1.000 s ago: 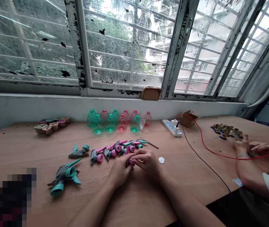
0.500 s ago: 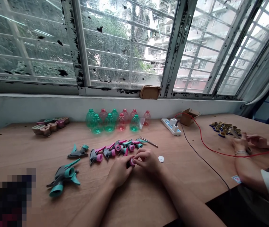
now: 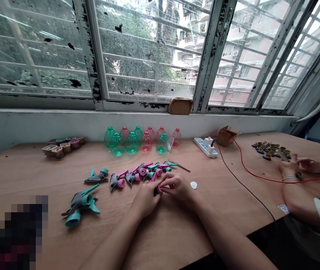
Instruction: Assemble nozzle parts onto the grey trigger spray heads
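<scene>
Shifting slightly rightward along the table since the earlier frame, the person's left hand and right hand are pressing together, their fingers curling and pinching a small pink collar. It is mostly hidden, and what it joins cannot be told. The hands are working just in front of a loose pile of spray heads, angular grey plastic with pink and teal parts. Risk noted: smooth plastic could slip from the fingertips, and a dropped collar could roll into the pile. Metal tweezers are lying at the pile's far end, and a small white disc is sitting just right of the hands, light enough to be brushed aside. A larger teal-and-grey spray head is resting at left on the wooden table. Tinted plastic bottles are standing in rows beneath the window. A red wire is running past a co-worker's hands, which are working beside a heap of small metal parts, and it poses a snagging hazard.
</scene>
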`<act>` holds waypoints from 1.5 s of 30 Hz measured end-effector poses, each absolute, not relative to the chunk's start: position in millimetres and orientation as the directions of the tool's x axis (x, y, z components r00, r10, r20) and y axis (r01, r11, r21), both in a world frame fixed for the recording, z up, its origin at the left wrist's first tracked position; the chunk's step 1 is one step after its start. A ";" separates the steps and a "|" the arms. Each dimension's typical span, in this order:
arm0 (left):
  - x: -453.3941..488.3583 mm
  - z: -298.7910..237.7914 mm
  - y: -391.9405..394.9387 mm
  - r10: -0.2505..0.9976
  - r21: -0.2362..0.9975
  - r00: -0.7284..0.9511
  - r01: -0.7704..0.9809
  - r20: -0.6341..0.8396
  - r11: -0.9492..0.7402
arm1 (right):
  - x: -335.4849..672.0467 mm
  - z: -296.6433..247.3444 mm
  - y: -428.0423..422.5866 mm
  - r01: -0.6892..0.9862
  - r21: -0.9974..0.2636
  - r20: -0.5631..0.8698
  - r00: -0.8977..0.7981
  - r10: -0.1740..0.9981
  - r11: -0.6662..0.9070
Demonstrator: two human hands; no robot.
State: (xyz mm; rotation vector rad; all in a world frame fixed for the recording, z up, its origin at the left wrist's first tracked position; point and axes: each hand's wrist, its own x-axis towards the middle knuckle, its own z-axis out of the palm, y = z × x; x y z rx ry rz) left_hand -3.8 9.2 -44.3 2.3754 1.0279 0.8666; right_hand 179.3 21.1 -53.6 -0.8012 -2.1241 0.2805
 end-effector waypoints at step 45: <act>-98.7 -17.3 47.0 0.845 0.063 -0.202 0.979 0.495 0.196 | 189.3 -59.4 32.7 0.556 -0.596 0.553 -0.240 0.798 0.580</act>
